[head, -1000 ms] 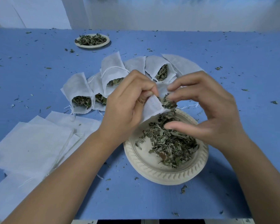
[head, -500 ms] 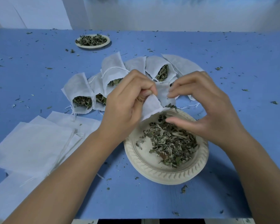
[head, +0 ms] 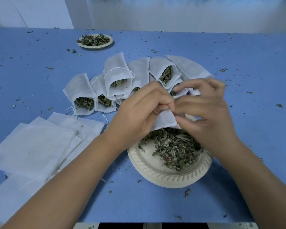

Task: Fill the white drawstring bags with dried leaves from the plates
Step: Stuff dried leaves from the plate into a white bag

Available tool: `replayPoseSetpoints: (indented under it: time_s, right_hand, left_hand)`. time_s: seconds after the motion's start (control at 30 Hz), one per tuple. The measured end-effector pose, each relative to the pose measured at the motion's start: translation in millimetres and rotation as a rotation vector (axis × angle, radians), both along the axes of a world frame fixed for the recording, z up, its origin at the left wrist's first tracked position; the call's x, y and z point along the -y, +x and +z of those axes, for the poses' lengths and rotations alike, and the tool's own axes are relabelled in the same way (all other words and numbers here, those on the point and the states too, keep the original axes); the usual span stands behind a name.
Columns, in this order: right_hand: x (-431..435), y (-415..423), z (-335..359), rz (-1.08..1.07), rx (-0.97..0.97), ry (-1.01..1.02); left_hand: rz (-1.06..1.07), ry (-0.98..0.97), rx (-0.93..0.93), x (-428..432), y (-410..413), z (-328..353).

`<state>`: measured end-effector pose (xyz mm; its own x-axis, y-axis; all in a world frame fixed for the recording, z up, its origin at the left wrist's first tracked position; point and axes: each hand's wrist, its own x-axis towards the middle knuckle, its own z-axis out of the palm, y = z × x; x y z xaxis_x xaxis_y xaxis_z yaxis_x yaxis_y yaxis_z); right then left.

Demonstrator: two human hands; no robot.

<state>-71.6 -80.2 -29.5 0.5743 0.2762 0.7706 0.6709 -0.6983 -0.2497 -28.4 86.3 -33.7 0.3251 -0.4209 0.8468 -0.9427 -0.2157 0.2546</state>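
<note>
The bag [head: 163,120] I hold is plain white, like the flat bags [head: 31,146] beside it. The near plate [head: 163,180] is cream with a ribbed rim; its leaves [head: 173,146] are dull grey-green. The table [head: 238,55] is blue, speckled with dark crumbs.

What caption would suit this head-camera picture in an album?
Left hand and right hand hold a white bag above a plate of dried leaves; filled bags lie behind.

The white bags [head: 80,90] look like thin matt cloth, finely woven, faintly see-through; the held bag [head: 165,119] is the same; the near plate [head: 168,180] is cream, matt, ribbed at the rim, pulp-like; the dried leaves [head: 173,146] are dull and crumbly; the bench [head: 238,187] is blue, matt, slightly fuzzy.
</note>
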Motion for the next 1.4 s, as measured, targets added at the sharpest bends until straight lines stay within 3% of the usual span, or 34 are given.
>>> replayPoseSetpoints:
  time_s: [0.1,0.2,0.27,0.37,0.43,0.57,0.7,0.9,1.0,1.13,1.2,1.33,1.4]
  right_hand:
    - [1,1,-2,0.098,-0.169,-0.088]
    - [16,-4,8,0.134,-0.223,0.183]
    - [27,-3,16,0.150,-0.299,0.227]
    - [29,-2,19,0.215,-0.778,-0.047]
    - [22,-3,13,0.242,-0.893,-0.223]
    - [4,-4,2,0.313,-0.795,-0.292]
    - [4,-4,3,0.308,-0.692,-0.214]
    - [14,-6,15,0.358,-0.599,0.133]
    - [15,-5,16,0.387,-0.464,0.355]
    - [13,-3,10,0.286,-0.367,0.610]
    - [9,-2,6,0.167,-0.340,0.588]
    - [-1,-2,0,0.021,-0.255,0.288]
    - [-1,-2,0,0.000,-0.219,0.240]
  left_hand:
    - [0.004,0.015,0.002,1,-1,1]
    - [0.115,-0.051,0.022,-2,3,7]
    - [0.200,-0.078,0.024,-7,7,8]
    - [0.257,-0.092,-0.003,-11,9,8]
    - [0.259,-0.088,-0.003,-11,9,8]
    - [0.221,-0.062,0.009,-8,9,5]
    - [0.212,-0.059,-0.003,-8,7,6]
    - [0.210,-0.069,0.012,-7,8,5]
    - [0.180,-0.059,0.017,-7,8,6]
    - [0.139,-0.006,0.046,-5,7,4]
    - [0.128,-0.002,0.050,-4,7,3]
    - [0.100,0.009,0.058,-4,6,2]
    - [0.096,0.019,0.060,-3,5,2]
